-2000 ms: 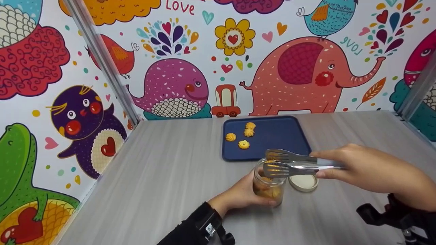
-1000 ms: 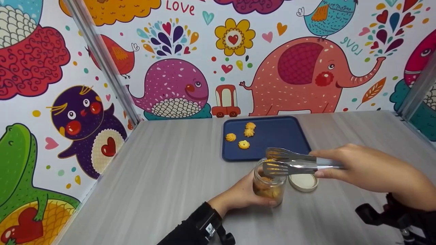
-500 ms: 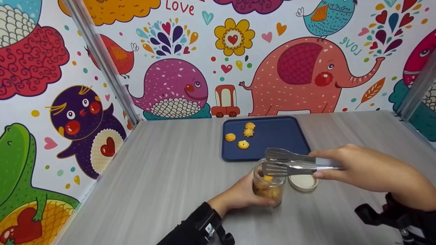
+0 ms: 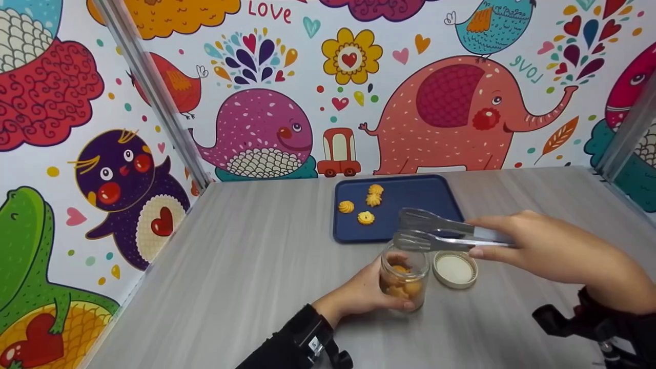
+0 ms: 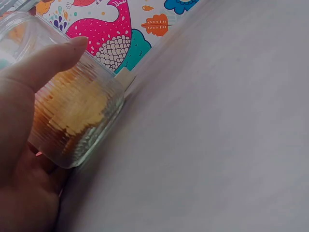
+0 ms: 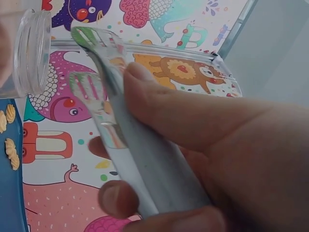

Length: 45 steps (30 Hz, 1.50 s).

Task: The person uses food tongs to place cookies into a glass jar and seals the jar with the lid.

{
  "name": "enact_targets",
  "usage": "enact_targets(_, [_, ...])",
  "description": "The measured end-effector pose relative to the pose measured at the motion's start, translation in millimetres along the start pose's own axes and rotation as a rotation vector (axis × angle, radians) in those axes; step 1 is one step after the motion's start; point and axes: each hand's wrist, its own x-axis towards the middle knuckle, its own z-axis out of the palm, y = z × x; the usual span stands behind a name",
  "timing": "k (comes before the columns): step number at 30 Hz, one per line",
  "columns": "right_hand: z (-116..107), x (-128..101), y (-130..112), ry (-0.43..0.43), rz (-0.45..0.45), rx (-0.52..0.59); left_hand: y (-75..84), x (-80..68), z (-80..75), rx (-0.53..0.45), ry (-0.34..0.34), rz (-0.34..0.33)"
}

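My left hand (image 4: 361, 292) is wrapped around a clear glass jar (image 4: 417, 292) standing without its lid on the table. Piped butter cookies (image 4: 402, 282) lie inside it; in the left wrist view the thumb crosses the jar's side. My right hand (image 4: 533, 246) holds metal tongs (image 4: 435, 230) by their grey grips, with the slotted tips just above the jar's mouth. In the right wrist view the tips stand apart, and no cookie shows between them. Several more cookies (image 4: 366, 218) sit on the left part of a dark blue tray (image 4: 420, 197) behind the jar.
A round pale lid (image 4: 456, 269) lies on the table just right of the jar. Walls with cartoon animal prints (image 4: 261, 133) close off the back and left of the grey wood-grain table (image 4: 256, 256).
A cookie seen at the tongs' tips one second ago dropped into the jar. The tongs and right hand have risen a little since; the left hand and jar have stayed put.
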Motion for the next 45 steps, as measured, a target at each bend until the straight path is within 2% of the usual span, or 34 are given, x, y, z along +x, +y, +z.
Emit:
enact_targets(9, [2.9,12.8,6.5,0.146,0.047,-0.018,-0.8,-0.4,0.3,0.014,0.004,-0.006])
enact_targets(18, [14.8,25.7,8.9,0.216,0.030,0.025,0.5,-1.3,-0.3,-0.015,-0.010,-0.021])
enact_targets(24, [33.6,44.9,14.4,0.208,0.052,-0.013,1.8,-1.9,-1.3,-0.019,-0.013,-0.031])
enact_targets(31, [55.2,69.2,21.0,0.177,0.054,-0.056,-2.1,0.1,1.9,0.014,-0.012,-0.010])
enact_targets(38, [68.2,107.9,22.9,0.193,0.002,-0.050,-3.1,-0.2,0.6,0.013,-0.003,-0.003])
enact_targets(45, [85.8,143.1,19.7,0.208,0.061,-0.037,-2.0,-0.3,-0.1,0.019,0.018,0.019])
